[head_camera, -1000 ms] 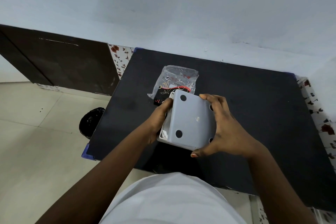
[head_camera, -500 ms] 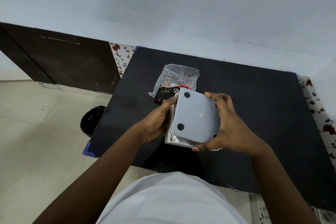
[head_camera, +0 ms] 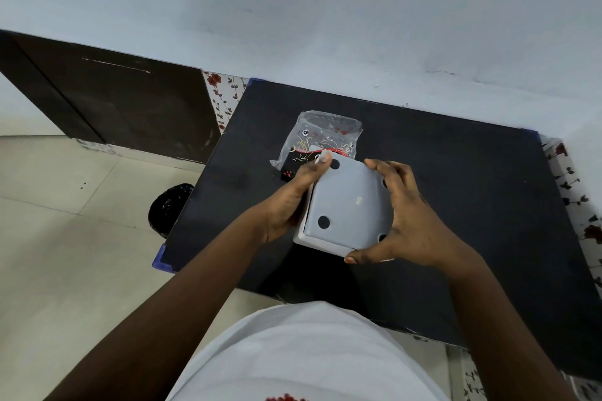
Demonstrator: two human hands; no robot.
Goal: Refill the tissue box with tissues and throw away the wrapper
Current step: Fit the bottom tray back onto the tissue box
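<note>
Grey tissue box (head_camera: 348,205) held upside down above the black worktop (head_camera: 472,189), base with round dark feet facing up, white rim showing along the near and left edges. Left hand (head_camera: 293,202) clasped on the box's left side, thumb laid over the far left corner, other fingers hidden behind the box. Right hand (head_camera: 410,218) wrapped on the right side, fingers (head_camera: 387,172) curled over the far right edge, thumb pressed along the near edge. Clear plastic wrapper (head_camera: 325,137) with black, red and gold print lying flat on the worktop just beyond the box, partly covered by it in this view. Black bin bag (head_camera: 169,208) on the tiled floor just beside the worktop's left edge. White garment (head_camera: 309,355) at the bottom.
</note>
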